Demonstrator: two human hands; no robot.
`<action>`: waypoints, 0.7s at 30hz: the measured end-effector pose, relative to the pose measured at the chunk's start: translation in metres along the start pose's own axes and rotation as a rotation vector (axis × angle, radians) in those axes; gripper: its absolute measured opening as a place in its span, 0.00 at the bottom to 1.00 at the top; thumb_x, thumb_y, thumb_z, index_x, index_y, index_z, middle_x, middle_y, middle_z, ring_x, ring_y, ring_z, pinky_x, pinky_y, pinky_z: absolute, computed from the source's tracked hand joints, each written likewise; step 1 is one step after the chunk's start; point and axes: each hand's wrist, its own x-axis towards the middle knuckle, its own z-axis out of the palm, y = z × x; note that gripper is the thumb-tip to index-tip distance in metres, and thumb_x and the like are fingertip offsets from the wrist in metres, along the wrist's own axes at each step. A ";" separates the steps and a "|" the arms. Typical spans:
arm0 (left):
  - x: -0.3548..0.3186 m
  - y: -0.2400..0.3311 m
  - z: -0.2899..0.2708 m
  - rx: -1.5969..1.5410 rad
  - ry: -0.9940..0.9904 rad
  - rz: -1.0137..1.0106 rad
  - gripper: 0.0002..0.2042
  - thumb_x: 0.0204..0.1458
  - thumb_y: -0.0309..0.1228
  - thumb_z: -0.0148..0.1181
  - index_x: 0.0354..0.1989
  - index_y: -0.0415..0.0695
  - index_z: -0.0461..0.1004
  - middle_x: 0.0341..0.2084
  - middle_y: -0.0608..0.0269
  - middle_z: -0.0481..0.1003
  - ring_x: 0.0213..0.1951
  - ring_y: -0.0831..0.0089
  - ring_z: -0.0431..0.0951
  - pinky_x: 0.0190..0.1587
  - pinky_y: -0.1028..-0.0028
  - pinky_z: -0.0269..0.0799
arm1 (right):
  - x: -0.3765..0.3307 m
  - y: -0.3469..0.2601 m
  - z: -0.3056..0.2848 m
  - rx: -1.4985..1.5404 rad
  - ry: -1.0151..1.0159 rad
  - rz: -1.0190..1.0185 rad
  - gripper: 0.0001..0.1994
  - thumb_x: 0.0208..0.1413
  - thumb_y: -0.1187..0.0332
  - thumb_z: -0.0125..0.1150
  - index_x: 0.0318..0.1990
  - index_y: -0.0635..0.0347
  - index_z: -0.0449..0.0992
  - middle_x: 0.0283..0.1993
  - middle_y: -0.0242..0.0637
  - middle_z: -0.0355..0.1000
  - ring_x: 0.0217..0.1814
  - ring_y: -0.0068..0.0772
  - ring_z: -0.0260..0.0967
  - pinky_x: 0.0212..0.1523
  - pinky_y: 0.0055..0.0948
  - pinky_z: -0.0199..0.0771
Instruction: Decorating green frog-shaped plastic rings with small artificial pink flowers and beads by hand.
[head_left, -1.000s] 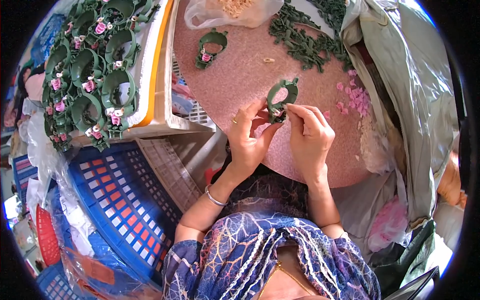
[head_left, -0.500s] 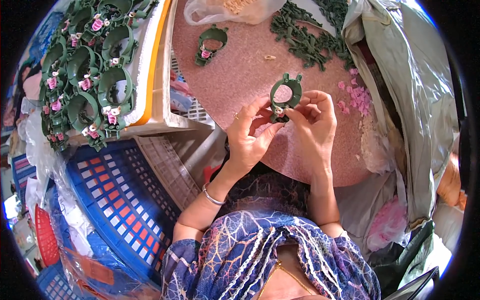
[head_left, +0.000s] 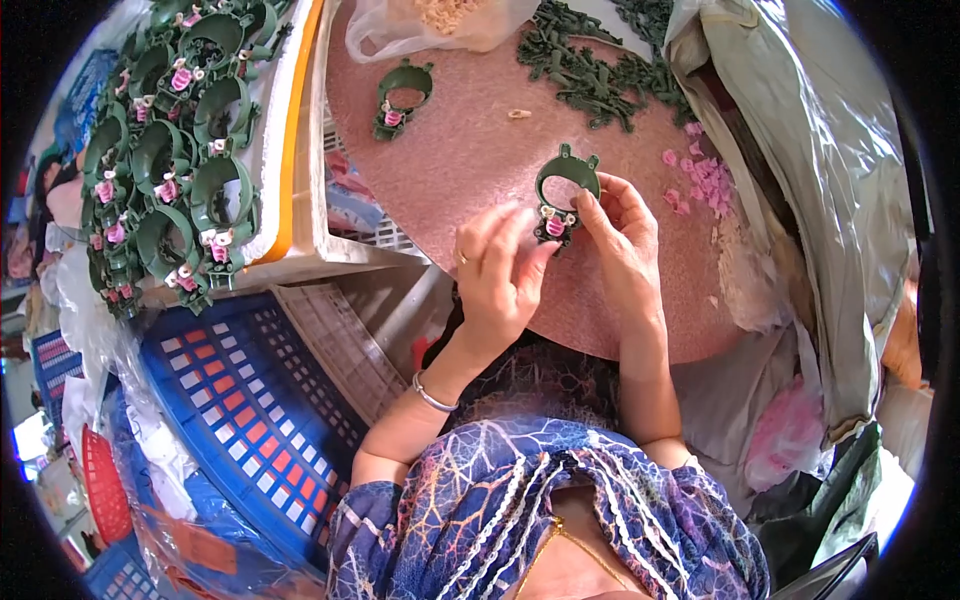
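Above the round pink table (head_left: pixel 460 130), my right hand (head_left: pixel 628 240) pinches a green plastic ring (head_left: pixel 587 178) by its right side, thumb in front. The ring stands upright with two small prongs on top. A pink flower (head_left: pixel 555 227) with small cream-coloured bits beside it sits at its lower part. My left hand (head_left: pixel 498 285) is close by on the left, fingers bent and apart from the thumb. Its thumb tip reaches the ring's lower edge; whether it touches cannot be made out. Another green ring with a pink flower (head_left: pixel 404 95) lies further back on the table.
Several flowered green rings (head_left: pixel 160 160) crowd a white foam box with an orange edge (head_left: pixel 290 150). Green plastic parts (head_left: pixel 580 70), loose pink flowers (head_left: pixel 705 182) and a clear bag of cream-coloured bits (head_left: pixel 445 20) lie on the table. A blue basket (head_left: pixel 240 400) stands at left, grey cloth (head_left: pixel 800 150) at right.
My left fingers have drawn back from the ring, which my right hand still holds. A pink flower now shows on the ring's lower part, where mainly a pale bit showed before.
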 end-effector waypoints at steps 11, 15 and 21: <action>-0.004 0.006 0.005 0.448 -0.176 0.273 0.18 0.49 0.21 0.62 0.51 0.34 0.76 0.48 0.51 0.74 0.50 0.56 0.74 0.52 0.63 0.73 | -0.006 0.007 -0.005 0.132 -0.059 -0.011 0.16 0.60 0.70 0.63 0.52 0.65 0.70 0.40 0.31 0.74 0.40 0.19 0.72 0.42 0.22 0.77; -0.003 0.018 -0.009 0.127 -0.069 -0.260 0.15 0.55 0.23 0.62 0.51 0.36 0.76 0.40 0.56 0.79 0.40 0.67 0.79 0.45 0.70 0.75 | -0.008 0.010 -0.004 0.127 0.000 -0.111 0.14 0.62 0.71 0.60 0.53 0.62 0.71 0.37 0.29 0.73 0.37 0.19 0.72 0.39 0.20 0.76; -0.017 0.030 -0.061 -1.075 0.027 -1.032 0.11 0.61 0.27 0.57 0.46 0.34 0.76 0.40 0.57 0.79 0.42 0.70 0.79 0.50 0.70 0.77 | 0.000 0.015 -0.014 0.018 0.107 -0.153 0.10 0.62 0.71 0.60 0.48 0.61 0.75 0.36 0.25 0.73 0.34 0.13 0.68 0.36 0.16 0.72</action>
